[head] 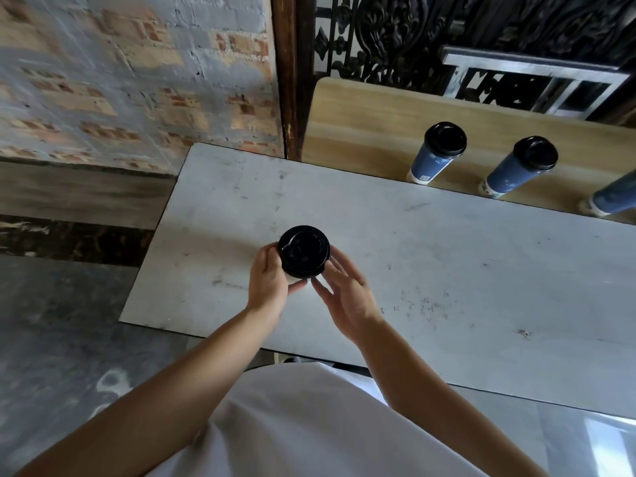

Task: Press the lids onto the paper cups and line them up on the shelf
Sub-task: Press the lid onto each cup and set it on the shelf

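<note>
A paper cup with a black lid point(304, 251) on top stands over the white table point(447, 256), seen from above so its body is mostly hidden. My left hand point(268, 280) wraps around the cup's left side. My right hand point(344, 294) is at its right side, fingers spread, fingertips near the lid's rim; whether they touch it I cannot tell. On the wooden shelf point(361, 125) behind the table stand three blue cups: one with a black lid point(437, 153), a second lidded one point(519, 165), and a third point(611, 197) cut off by the right edge.
A brick wall point(120, 80) rises at the left, beside a dark wooden post point(287, 74). Black ornate ironwork point(395, 36) and a metal frame point(537, 80) stand behind the shelf. The table's left edge drops to a grey floor point(51, 339).
</note>
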Demonstrator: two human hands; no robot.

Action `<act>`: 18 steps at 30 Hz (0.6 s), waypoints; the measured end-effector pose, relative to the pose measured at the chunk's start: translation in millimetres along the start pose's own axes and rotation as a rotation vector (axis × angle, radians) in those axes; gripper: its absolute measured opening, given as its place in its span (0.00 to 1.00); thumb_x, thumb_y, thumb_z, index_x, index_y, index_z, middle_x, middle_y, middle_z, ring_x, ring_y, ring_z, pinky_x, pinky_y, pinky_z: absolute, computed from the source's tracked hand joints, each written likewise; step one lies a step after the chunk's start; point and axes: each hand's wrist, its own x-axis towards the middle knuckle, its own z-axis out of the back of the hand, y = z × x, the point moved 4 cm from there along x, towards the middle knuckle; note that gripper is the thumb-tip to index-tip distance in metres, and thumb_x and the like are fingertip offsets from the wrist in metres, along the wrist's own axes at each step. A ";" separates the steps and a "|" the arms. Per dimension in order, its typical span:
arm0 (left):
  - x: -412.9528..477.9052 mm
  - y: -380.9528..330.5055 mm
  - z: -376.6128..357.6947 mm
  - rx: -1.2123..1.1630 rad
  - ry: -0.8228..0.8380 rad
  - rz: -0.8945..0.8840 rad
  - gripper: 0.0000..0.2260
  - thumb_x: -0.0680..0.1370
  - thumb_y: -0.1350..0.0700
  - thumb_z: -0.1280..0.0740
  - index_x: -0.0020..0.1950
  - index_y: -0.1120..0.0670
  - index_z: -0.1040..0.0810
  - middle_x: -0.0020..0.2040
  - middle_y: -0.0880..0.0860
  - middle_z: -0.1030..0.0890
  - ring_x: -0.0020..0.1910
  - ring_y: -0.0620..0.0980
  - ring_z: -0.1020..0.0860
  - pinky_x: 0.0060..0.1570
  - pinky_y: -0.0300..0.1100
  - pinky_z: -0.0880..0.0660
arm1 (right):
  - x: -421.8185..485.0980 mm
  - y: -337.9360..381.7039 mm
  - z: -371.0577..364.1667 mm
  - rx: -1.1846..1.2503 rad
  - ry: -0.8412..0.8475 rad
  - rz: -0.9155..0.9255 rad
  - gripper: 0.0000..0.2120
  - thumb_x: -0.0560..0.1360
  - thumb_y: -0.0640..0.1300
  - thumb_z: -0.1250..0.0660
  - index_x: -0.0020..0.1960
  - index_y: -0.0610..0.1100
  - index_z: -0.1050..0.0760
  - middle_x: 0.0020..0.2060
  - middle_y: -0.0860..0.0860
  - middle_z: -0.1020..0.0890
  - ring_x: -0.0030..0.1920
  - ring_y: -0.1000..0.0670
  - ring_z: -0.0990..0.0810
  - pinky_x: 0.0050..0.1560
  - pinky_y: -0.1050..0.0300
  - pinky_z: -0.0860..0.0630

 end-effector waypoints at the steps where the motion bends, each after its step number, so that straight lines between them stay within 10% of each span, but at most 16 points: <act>1: -1.8 2.1 -1.0 -0.025 -0.006 0.013 0.12 0.85 0.56 0.46 0.59 0.58 0.25 0.59 0.55 0.22 0.57 0.49 0.21 0.48 0.52 0.16 | 1.5 0.7 1.2 -0.010 -0.008 0.005 0.17 0.82 0.35 0.38 0.70 0.44 0.25 0.67 0.46 0.21 0.70 0.48 0.25 0.73 0.46 0.31; 11: 1.6 5.9 9.7 0.137 0.097 -0.042 0.10 0.84 0.44 0.43 0.57 0.48 0.27 0.61 0.52 0.22 0.61 0.51 0.20 0.40 0.49 0.17 | 5.7 18.4 -2.6 -0.262 -0.004 -0.020 0.15 0.84 0.47 0.40 0.68 0.54 0.23 0.64 0.54 0.19 0.70 0.52 0.26 0.61 0.45 0.24; 18: -1.7 1.7 1.0 0.116 0.198 -0.067 0.16 0.84 0.44 0.45 0.72 0.40 0.32 0.69 0.44 0.26 0.65 0.46 0.24 0.53 0.53 0.19 | 5.0 17.8 -2.3 -0.266 0.008 -0.024 0.15 0.84 0.52 0.41 0.69 0.58 0.26 0.65 0.56 0.20 0.70 0.51 0.27 0.63 0.41 0.25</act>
